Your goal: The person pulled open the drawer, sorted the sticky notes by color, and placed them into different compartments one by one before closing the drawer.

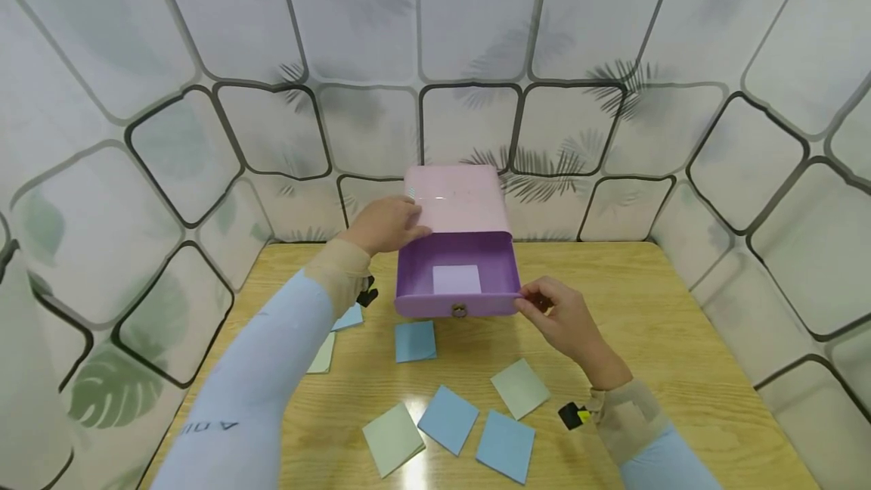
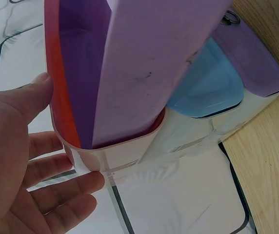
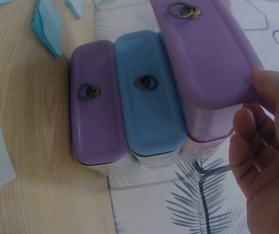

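A small desktop drawer cabinet (image 1: 459, 199) with a pale pink top stands at the table's back. Its purple top drawer (image 1: 418, 307) is pulled out, and a pale lilac square of paper (image 1: 456, 280) lies inside. My left hand (image 1: 386, 225) holds the cabinet's upper left front corner, thumb and fingers around the edge. At the drawer front's right end, my right hand (image 1: 561, 320) pinches the corner between thumb and fingers. Below, the blue drawer (image 3: 151, 107) and the lower purple drawer (image 3: 98, 117) sit closed, each with a ring pull.
Blue paper squares (image 1: 447, 420) and pale green paper squares (image 1: 393, 441) lie scattered on the wooden table (image 1: 680, 369) in front of the cabinet. Patterned fabric walls (image 1: 469, 127) enclose the table at the back and both sides.
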### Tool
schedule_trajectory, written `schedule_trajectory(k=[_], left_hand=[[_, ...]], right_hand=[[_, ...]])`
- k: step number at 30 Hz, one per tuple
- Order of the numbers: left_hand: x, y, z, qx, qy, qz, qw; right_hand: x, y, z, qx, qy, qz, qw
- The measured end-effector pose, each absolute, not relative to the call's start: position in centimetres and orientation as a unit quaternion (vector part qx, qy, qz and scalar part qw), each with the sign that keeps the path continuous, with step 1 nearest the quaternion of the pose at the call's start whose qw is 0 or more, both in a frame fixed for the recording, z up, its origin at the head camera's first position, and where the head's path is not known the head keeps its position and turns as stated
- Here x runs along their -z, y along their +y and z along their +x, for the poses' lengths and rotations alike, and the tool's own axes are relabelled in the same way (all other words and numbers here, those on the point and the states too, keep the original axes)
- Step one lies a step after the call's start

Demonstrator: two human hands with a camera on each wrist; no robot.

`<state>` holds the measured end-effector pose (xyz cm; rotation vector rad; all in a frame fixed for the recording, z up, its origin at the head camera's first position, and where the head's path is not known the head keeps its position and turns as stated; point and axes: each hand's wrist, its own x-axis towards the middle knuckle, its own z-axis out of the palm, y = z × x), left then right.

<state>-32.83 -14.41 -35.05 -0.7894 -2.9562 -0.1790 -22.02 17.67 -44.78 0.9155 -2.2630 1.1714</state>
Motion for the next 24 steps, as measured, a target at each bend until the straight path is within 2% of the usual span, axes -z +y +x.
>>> schedule_trajectory(k=[13, 24], left_hand=[[34.94, -14.17, -32.81, 0.043, -0.963, -0.263, 0.033], [35.04, -14.26, -32.99, 0.052, -0.962, -0.265, 0.037]], right_hand=[[44.88, 17.39, -22.1, -0.407, -0.816, 0.323, 0.251], [44.44, 17.27, -22.22, -0.394, -0.829, 0.31, 0.248]])
